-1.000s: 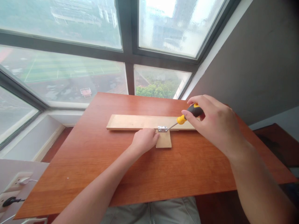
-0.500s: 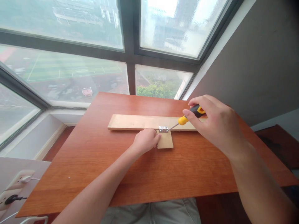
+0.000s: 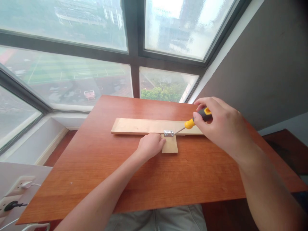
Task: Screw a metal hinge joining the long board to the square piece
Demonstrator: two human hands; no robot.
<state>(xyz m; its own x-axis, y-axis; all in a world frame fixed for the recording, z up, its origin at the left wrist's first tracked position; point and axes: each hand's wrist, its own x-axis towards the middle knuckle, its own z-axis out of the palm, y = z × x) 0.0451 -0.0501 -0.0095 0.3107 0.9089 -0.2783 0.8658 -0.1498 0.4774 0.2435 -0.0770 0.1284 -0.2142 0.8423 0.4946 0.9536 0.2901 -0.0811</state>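
A long pale wooden board lies across the reddish wooden table. A small wooden block butts against its near edge, with a small metal hinge over the joint. My left hand is closed against the left side of the small block and holds it down. My right hand grips a yellow and black screwdriver whose tip rests on the hinge.
Large windows rise beyond the table's far edge. A grey wall stands on the right. At lower left a white power strip holds plugged cables. A dark wooden surface sits at right.
My right hand's fingers have shifted slightly on the screwdriver handle, which has turned a little. The left hand and the boards stay in place.
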